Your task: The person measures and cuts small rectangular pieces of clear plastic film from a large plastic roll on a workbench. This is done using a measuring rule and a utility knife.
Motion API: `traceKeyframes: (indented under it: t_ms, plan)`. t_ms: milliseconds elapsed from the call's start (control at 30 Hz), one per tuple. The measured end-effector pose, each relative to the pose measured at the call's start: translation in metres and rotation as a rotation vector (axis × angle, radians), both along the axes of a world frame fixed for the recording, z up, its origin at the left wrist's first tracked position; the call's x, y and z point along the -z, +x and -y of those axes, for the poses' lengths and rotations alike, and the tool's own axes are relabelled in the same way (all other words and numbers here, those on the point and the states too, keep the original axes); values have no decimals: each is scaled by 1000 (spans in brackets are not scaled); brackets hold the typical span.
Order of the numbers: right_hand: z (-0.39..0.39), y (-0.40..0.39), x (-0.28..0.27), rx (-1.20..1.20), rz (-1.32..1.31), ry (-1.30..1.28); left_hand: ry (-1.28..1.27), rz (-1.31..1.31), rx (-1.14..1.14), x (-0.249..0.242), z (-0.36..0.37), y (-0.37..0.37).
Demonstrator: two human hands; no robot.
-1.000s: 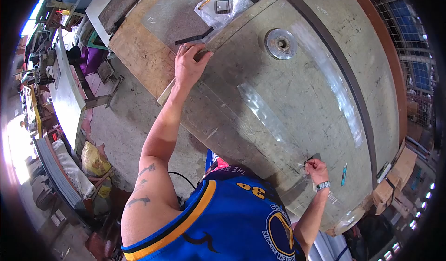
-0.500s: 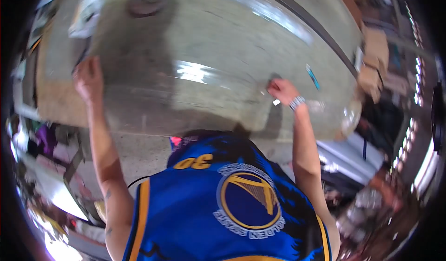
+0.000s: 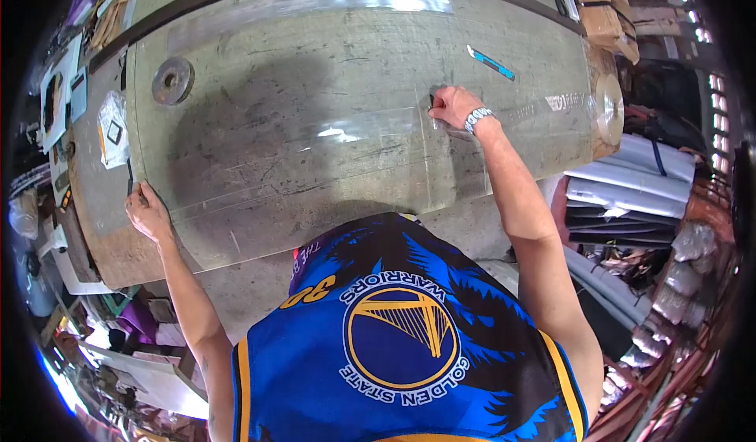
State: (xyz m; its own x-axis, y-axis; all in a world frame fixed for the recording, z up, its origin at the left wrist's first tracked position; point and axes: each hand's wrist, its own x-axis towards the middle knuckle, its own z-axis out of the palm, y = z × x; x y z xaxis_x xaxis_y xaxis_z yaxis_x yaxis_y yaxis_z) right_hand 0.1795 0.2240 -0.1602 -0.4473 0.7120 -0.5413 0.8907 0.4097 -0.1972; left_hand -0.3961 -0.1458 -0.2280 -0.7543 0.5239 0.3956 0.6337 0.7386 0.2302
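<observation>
Clear plastic sheet (image 3: 315, 127) lies flat over most of the grey table (image 3: 236, 17), its near edge running along the table's near edge. At the left corner the left hand (image 3: 148, 212) presses flat on the sheet, fingers spread, grasping nothing, seemingly to pin it down. Toward the right end the right hand (image 3: 450, 105) is clenched on a small dark marker or blade (image 3: 431, 100), tip on the sheet; which one I cannot tell. A blue cutter (image 3: 490, 62) rests near the far edge, a metal disc (image 3: 172, 80) at the far left.
</observation>
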Motion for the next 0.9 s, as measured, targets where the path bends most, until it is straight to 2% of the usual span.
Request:
traceKeyframes:
  t_ms: [267,467,567,667,733,767,800,867,900]
  plan:
    - [-6,-1,-9,28,58,-10,-52,-9,-7,0,-4,2]
    - [-15,4,9,19,75,-56,-99,-17,33,5,1,-11]
    - [-18,5,9,-12,58,-76,-156,164,24,-4,2,-22]
    - [-18,8,13,-20,40,-58,-139,-178,-160,-20,-51,50]
    - [-22,12,18,-9,-35,-19,0,-152,263,-57,-124,154]
    - [-19,15,22,-4,-65,-14,36,140,522,-77,-161,210]
    - [-20,14,26,34,-36,-15,-28,133,747,-82,-188,262]
    - [-20,15,18,5,-28,-96,-157,362,1129,-92,-234,344]
    - [-23,14,13,-13,-25,-128,-217,433,1190,-83,-252,369]
